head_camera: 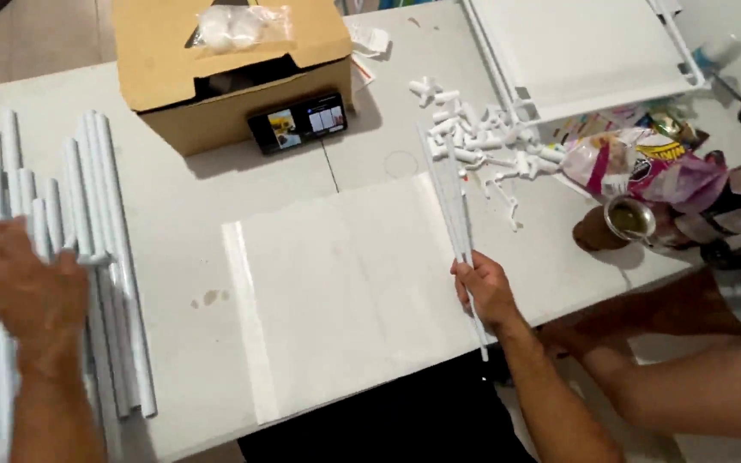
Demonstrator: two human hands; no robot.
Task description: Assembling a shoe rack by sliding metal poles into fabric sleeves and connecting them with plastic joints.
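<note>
**Rods, tubes and a clear sheet on a white table**

White tabletop (pixel 370 146) fills nearly all we see from the head camera, with dark floor showing past its near edge. Our left hand (pixel 27 287) lies on a row of white tubes (pixel 100 257) set side by side along the table's left end. It shows its back to us, palm down on the tubes; it is blurred, and the fingers seem loosely curled, though we cannot tell whether they close on any one tube. Our right hand (pixel 484 290) is closed around a thin bundle of white rods (pixel 449 193), gripping it near its lower end. The bundle slants up and away from us, its far end near the connectors, and a short length pokes out below the fist, past the table's edge.

Between the hands a clear sheet (pixel 340 291) lies flat on the table, its right edge just beside the rods. Beyond it stands a cardboard box (pixel 216 77) with a small bag (pixel 237 26) of white pieces on top and a phone (pixel 298 123) leaning against its front. A heap of small white connectors (pixel 473 133) lies to the right, close to a white shelf panel (pixel 585 51). A snack bag (pixel 645 163) and a metal-rimmed cup (pixel 623 221) sit at the right edge, where another person's arm (pixel 688 377) reaches in.
</note>
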